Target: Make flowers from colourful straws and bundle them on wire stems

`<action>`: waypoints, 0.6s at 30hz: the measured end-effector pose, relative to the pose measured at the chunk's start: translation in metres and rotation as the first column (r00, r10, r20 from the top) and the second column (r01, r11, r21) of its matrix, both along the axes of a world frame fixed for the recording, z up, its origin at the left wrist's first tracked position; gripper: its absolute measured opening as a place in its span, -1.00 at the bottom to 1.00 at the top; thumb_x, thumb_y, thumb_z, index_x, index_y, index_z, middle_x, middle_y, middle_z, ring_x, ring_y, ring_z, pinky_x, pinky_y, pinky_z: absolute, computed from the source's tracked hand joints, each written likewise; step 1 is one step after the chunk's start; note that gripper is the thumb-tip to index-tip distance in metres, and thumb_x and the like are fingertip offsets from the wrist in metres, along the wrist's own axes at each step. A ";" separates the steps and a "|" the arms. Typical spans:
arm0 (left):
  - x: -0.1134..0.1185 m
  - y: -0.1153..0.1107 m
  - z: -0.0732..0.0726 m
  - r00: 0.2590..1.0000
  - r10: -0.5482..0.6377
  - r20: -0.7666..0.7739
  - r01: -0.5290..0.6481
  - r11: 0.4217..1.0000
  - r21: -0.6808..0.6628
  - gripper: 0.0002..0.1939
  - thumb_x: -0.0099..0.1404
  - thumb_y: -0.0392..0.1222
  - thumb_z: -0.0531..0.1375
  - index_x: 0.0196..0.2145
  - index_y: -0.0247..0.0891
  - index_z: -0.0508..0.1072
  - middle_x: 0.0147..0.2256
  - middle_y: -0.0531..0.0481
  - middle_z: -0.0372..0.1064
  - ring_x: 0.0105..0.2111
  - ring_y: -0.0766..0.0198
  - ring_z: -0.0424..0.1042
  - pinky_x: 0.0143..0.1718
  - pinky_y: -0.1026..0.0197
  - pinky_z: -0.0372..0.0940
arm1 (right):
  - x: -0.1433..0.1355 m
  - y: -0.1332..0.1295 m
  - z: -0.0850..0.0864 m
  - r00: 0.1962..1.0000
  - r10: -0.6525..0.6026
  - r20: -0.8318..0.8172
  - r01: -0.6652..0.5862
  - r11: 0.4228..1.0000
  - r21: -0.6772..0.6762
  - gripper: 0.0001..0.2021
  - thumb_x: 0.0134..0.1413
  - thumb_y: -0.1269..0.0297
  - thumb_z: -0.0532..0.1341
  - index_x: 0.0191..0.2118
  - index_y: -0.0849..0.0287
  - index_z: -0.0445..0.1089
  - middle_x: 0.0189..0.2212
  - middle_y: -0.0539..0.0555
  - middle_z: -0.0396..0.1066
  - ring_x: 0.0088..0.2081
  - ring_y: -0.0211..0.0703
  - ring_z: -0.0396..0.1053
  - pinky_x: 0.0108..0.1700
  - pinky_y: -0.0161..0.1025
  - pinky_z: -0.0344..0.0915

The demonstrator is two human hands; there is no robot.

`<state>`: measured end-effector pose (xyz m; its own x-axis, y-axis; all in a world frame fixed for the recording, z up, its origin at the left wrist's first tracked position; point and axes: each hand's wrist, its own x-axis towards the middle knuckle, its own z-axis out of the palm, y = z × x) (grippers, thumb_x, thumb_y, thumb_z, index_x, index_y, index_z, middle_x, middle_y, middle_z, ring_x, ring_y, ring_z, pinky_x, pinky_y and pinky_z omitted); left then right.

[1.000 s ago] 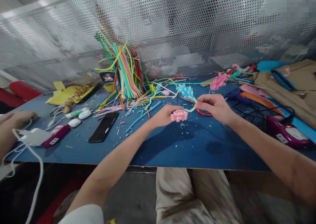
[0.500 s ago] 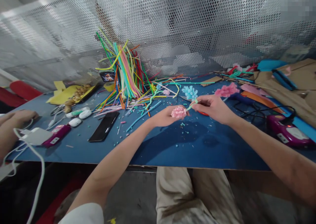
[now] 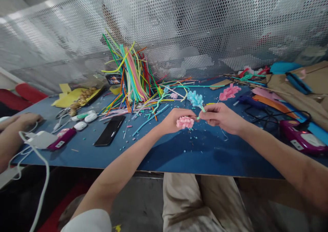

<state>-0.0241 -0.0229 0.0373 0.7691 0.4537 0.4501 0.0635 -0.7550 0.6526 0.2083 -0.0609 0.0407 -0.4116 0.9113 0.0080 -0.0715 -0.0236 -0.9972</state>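
Observation:
Above the blue table [image 3: 164, 157] my two hands are close together near the middle. My left hand [image 3: 173, 121] is closed on a light pink fuzzy flower [image 3: 185, 122], whose head hangs below the fingers. A light blue fuzzy flower [image 3: 195, 99] points up and left; my right hand [image 3: 220, 116] pinches its pale green stem. The two stems meet or cross between my fingertips, and their exact contact is hidden. Beyond my right hand is a darker pink flower [image 3: 230, 91]; whether it touches that hand is unclear.
A bundle of coloured pipe cleaners [image 3: 133, 75] stands at the back. A black phone [image 3: 109, 130] lies left, near a purple power strip [image 3: 62, 139]. Another person's hand [image 3: 28, 121] rests far left. Cables, a purple device [image 3: 301, 136] and cardboard [image 3: 307, 85] are right.
The light pink flower's head has turned downward and shifted slightly left. The blue flower has dropped a little. My right hand has moved slightly lower, and its fingers grip the green stem near my left fingertips.

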 end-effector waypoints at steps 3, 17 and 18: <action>0.000 -0.002 0.003 0.995 -0.054 -0.087 0.066 0.989 0.135 -0.80 0.38 -0.09 0.20 -0.21 -0.26 0.54 -0.31 -0.11 0.57 -0.32 0.27 0.54 -0.25 0.29 0.31 | 0.008 0.003 0.001 0.986 0.125 0.107 -0.120 0.991 -0.056 -0.71 -0.06 0.15 0.47 -0.56 0.17 0.41 -0.67 -0.11 0.13 -0.61 -0.41 -0.05 -0.55 -0.27 -0.19; -0.005 -0.002 0.004 0.992 0.010 -0.125 -0.011 1.000 -0.003 -0.76 0.34 -0.08 0.21 -0.22 -0.34 0.53 -0.36 -0.06 0.54 -0.39 0.32 0.47 -0.33 0.32 0.26 | 0.001 0.003 -0.001 0.967 -0.028 0.253 -0.010 0.989 0.147 -0.71 0.02 0.00 0.39 -0.37 0.14 0.51 -0.57 -0.06 0.30 -0.55 -0.33 0.14 -0.54 -0.29 0.01; -0.006 0.000 0.006 0.988 -0.006 -0.155 0.001 0.999 -0.033 -0.75 0.34 -0.08 0.21 -0.22 -0.34 0.53 -0.36 -0.06 0.53 -0.40 0.32 0.46 -0.33 0.33 0.26 | 0.000 0.002 -0.002 0.965 -0.036 0.259 -0.008 0.986 0.165 -0.70 0.02 -0.01 0.38 -0.36 0.15 0.51 -0.57 -0.07 0.29 -0.55 -0.33 0.13 -0.53 -0.29 0.01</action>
<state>-0.0302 -0.0229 0.0431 0.8298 0.4638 0.3104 0.1632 -0.7335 0.6598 0.2086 -0.0590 0.0390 -0.4064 0.9122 0.0516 0.1920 0.1405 -0.9713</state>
